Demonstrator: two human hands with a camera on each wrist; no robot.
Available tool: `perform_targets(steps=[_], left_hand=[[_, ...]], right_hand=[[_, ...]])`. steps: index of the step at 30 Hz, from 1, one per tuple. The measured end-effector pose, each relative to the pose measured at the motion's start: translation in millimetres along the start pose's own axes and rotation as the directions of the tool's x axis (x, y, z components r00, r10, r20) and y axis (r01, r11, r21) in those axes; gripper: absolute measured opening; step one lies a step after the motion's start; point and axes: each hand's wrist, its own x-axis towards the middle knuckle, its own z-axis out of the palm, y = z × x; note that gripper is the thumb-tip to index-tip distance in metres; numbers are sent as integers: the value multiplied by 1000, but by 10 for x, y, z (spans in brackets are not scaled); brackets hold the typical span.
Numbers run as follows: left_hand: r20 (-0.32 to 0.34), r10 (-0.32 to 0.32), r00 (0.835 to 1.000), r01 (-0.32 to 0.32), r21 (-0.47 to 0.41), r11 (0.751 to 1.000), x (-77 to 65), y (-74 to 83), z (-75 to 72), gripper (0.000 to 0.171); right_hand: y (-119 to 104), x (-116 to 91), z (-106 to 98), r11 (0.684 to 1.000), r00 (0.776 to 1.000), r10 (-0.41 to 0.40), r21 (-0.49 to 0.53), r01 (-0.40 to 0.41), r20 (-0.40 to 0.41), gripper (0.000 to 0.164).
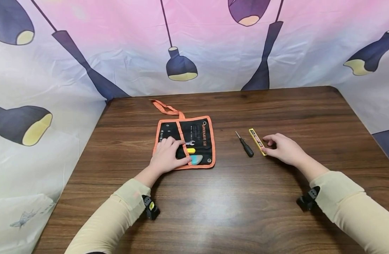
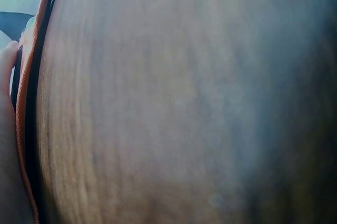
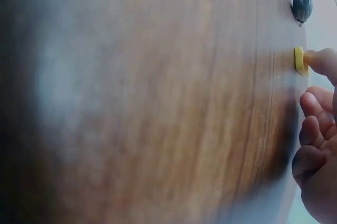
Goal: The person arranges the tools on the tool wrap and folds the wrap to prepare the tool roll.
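A black tool pouch (image 1: 197,132) with orange trim lies left of the middle of the table. My left hand (image 1: 167,155) rests over its left part, fingers spread forward and thumb near the lower edge. A small wrench (image 1: 190,143), a yellow piece (image 1: 191,150) and a teal-and-grey tool end (image 1: 196,159) stick out of the pocket. To the right is a narrow yellow printed strip-like box (image 1: 257,141). My right hand (image 1: 285,150) is beside it, with the thumb at its near end and the other fingers loosely bent. In the right wrist view, the thumb (image 3: 322,62) meets the yellow box.
A black-handled screwdriver (image 1: 245,145) lies just left of the yellow box. An orange strap (image 1: 166,107) trails from the pouch's far edge. The wooden table (image 1: 213,197) ends at a patterned cloth backdrop (image 1: 134,53).
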Motion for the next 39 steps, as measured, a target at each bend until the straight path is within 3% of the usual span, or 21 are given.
perform_targets(steps=[5,13,30,39], left_hand=[[-1,-7,1000,7,-4,1000,-5,-3,-8,74],[-5,13,1000,-13,7,1000,-2,-6,-4,74],[-2,5,1000,-5,5,1000,-7,10,-8,75],[-5,3,1000,-3,0,1000,-7,7,-11,76]], right_hand=[[-30,21,21,1000,1000,-7,1,7,11,50],[-30,24,14,999,1000,12,-41,-13,-29,31],[-44,57,67,1000,993,-6,-19,4,-117,27],[-98,134,52,1000,992,-8,-20,5,-123,29]])
